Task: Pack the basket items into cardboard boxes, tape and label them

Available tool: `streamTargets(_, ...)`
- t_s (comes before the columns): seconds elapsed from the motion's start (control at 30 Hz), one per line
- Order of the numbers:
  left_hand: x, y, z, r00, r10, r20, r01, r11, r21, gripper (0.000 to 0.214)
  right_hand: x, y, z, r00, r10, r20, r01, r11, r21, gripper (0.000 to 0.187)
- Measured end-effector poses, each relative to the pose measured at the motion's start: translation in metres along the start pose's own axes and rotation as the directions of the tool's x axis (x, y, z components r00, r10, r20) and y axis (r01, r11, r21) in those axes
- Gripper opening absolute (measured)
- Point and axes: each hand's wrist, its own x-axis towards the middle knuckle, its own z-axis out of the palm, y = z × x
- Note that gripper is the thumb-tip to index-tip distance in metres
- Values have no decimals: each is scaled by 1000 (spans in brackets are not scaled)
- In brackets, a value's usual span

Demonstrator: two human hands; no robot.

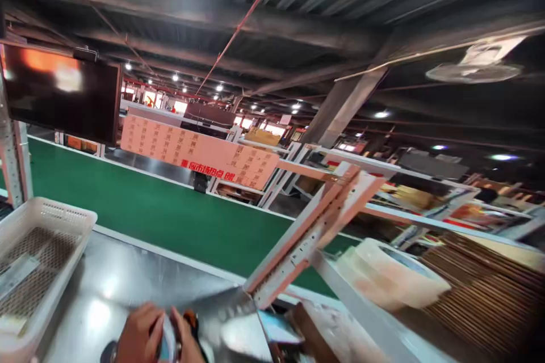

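At the bottom of the head view, both hands come together over a metal worktop (140, 264). My left hand (139, 332) is curled, its fingers closed on a small pale blue-and-white item (168, 341). On the other side of that item, my right hand (187, 340) grips it too, fingers bent against it. Its kind cannot be made out, as the hands cover much of it and the picture is blurred. Just beyond my right hand shows an orange-and-black object (191, 319), partly hidden. A dark rounded thing (109, 350) lies left of my left hand.
A white plastic basket (87, 221) stands on the left, with a few flat things inside. Behind the worktop runs a green conveyor belt (140, 193). A slanting metal post (298, 241) rises at right, near tape-like rolls (383, 278) and stacked cardboard (481, 289). A screen (59, 93) hangs upper left.
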Motion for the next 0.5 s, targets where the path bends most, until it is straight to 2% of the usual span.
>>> streamTargets(0.03, 3, 4, -10, 997, -40, 60, 43, 998, -42, 48, -5, -4, 1, 997, -7, 76, -1, 995, 97, 110)
streamTargets(0.07, 5, 9, -20, 991, -86, 107, 93, 993, -67, 50, -12, -11, 3, 993, -2, 119, -24, 976, 217, 116)
streamTargets(0.1, 8, 14, -29, 982, -128, 137, 140, 987, -83, 52, -19, -18, 5, 984, 20, 177, -75, 947, 312, 115)
streamTargets(0.17, 13, 21, -43, 970, -168, 175, 190, 975, -118, 49, -29, -33, 9, 982, 9, 188, -86, 910, 405, 105)
streamTargets(0.3, 18, 23, -53, 963, -190, 191, 221, 963, -156, 41, -32, -45, 19, 987, 105, 119, -141, 925, 353, 60)
streamTargets(0.5, 16, 28, -53, 963, -114, 246, 154, 977, -148, 32, -19, -49, 34, 984, 125, -126, -102, 980, 171, 58)
